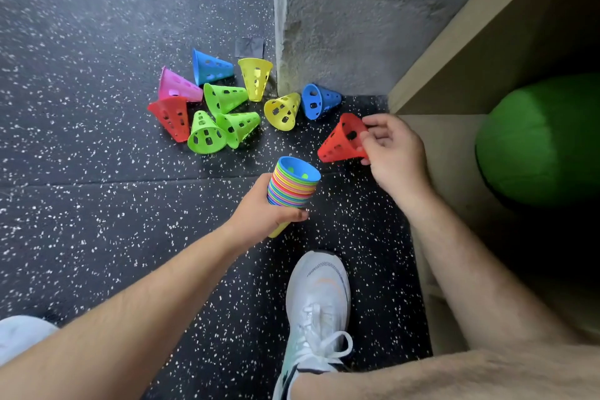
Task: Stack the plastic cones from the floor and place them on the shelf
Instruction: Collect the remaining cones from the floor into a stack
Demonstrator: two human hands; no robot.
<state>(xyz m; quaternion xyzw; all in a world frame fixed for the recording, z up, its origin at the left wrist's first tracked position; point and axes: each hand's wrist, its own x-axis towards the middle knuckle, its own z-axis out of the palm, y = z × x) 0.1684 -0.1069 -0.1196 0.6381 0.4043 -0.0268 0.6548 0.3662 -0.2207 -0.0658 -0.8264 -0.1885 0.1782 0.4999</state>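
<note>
Left hand (259, 211) clamped round a nested cone stack (292, 185), right hand (396, 153) pinching one red cone (341, 140), nine loose cones (224, 97) scattered on the floor (97, 75).

We see a black speckled rubber floor (97, 221). Our white shoe (316, 295) stands on it at six o'clock. Nine loose cones (224, 97) lie scattered at eleven o'clock from it: three green, two yellow, two blue, one pink, one red.

Rainbow-striped cone stack (292, 185), red cone (341, 141), white-speckled black floor (97, 204), green ball (545, 140), white shoe (316, 302).
</note>
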